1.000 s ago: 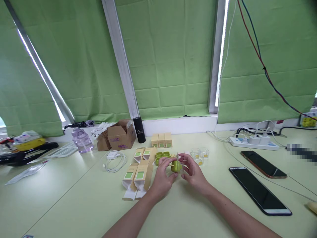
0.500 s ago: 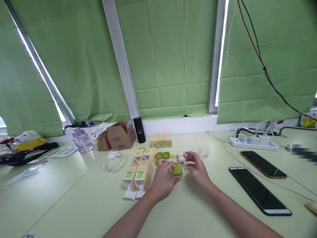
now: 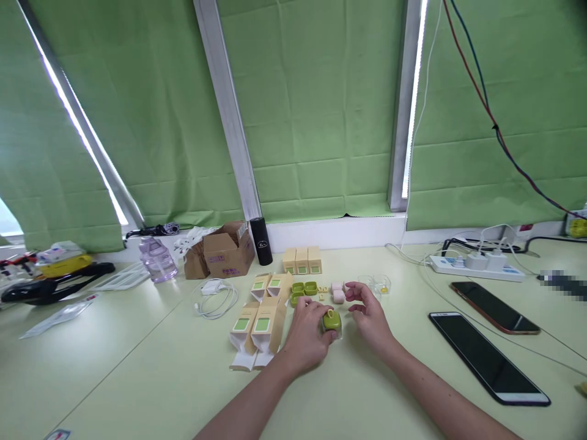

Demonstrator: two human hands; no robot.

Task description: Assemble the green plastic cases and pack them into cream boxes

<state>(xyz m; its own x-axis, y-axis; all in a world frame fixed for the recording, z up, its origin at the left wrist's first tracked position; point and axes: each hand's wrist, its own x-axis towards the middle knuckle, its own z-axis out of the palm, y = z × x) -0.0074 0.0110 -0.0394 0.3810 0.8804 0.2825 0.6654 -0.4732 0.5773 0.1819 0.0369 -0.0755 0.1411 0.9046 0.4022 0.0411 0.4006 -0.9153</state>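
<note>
My left hand (image 3: 308, 330) is closed around a small green case (image 3: 331, 319) that sits in a clear plastic cup on the pale green table (image 3: 137, 379). My right hand (image 3: 370, 313) hovers just right of it, fingers loosely curled and apart, holding nothing. Ahead of the hands lie open green cases (image 3: 303, 288), two small pink pieces (image 3: 338, 292) and clear cups (image 3: 381, 283) with yellow bits. Several tan boxes with green labels (image 3: 259, 321) lie to the left of my left hand.
Three upright tan boxes (image 3: 301, 260) stand by the wall, next to a black cylinder (image 3: 260, 241) and a cardboard box (image 3: 224, 249). A white cable (image 3: 213, 299), a purple bottle (image 3: 157, 260), two phones (image 3: 488, 354) and a power strip (image 3: 477, 266) lie around.
The green case went from being held up between both hands down onto the table in the clear cup. My right hand let go and drew slightly right.
</note>
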